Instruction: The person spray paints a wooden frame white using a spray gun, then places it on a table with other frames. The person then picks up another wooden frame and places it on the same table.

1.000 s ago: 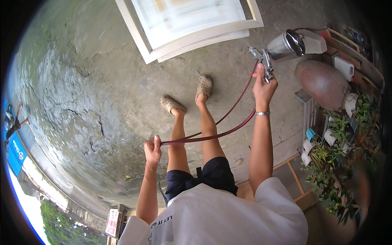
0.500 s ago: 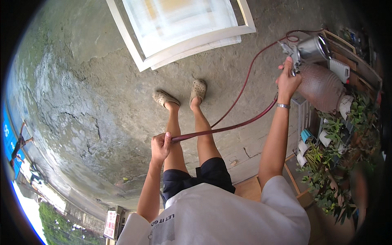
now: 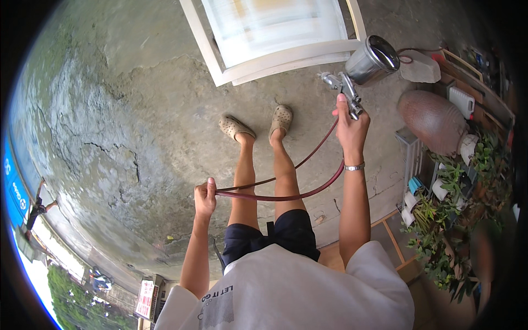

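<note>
My right hand (image 3: 352, 126) is closed round the handle of a metal spray gun (image 3: 346, 91), which has a shiny silver cup (image 3: 372, 60) on top. Its nozzle points left, toward the space above my shoes. A dark red hose (image 3: 291, 197) hangs in a curve between my two hands. Closed on that hose is my left hand (image 3: 205, 198), thumb up, beside my left leg. Past the gun, at the top, lies a white-coated panel (image 3: 278, 27) within a pale frame (image 3: 291, 65). The gun's cup overlaps the frame's near right corner in view.
Rough, cracked concrete (image 3: 121, 137) spreads underfoot. At the right stand a large brown clay jar (image 3: 432, 121), a white jug (image 3: 461, 102), a pale stone block (image 3: 421, 67) and potted plants (image 3: 434, 212). Wooden framing (image 3: 393, 242) lies behind me on the right.
My right hand has swung left with the spray gun, away from the clay jar and nearer the panel. The hose sags lower between my hands. My left hand still grips it.
</note>
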